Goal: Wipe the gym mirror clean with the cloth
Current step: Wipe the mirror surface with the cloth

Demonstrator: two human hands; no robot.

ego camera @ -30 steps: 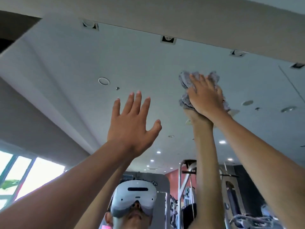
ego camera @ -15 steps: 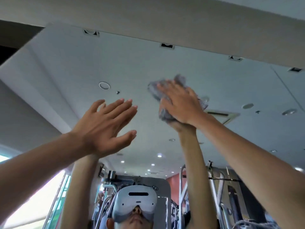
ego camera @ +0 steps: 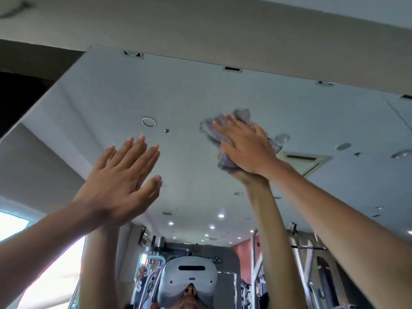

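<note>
A: How are the fingers (ego camera: 225, 127) of the right hand (ego camera: 245, 150) set?

B: They are laid out nearly straight and slightly spread, flat over the bunched grey cloth (ego camera: 241, 114). No finger is seen curled round it, and the thumb is hidden. A broad patch of pressure is presumably wanted, so the cloth is pinned by the flat of the hand rather than pinched.

A: And where is the cloth found?

B: High on the mirror (ego camera: 178, 92), trapped between that hand and the glass, not far below the mirror's top edge. Its folds are seen poking out beyond the fingertips and under the heel of the hand.

A: What is held by the left hand (ego camera: 120, 186)?

B: Nothing. Its fingers (ego camera: 139, 152) are extended and held close together, to the left of the cloth and lower. Its reflected arm is met at the wrist, so it is judged to be against or just off the glass. Contact cannot be confirmed. A brace for the overhead reach is the likely purpose.

A: And farther out?

B: Both arms are stretched upward. In the lower glass a white headset (ego camera: 189, 277) and gym machines (ego camera: 298, 253) are reflected, with ceiling lights (ego camera: 221, 215) above them. The upper band is judged to be the part under work.
</note>
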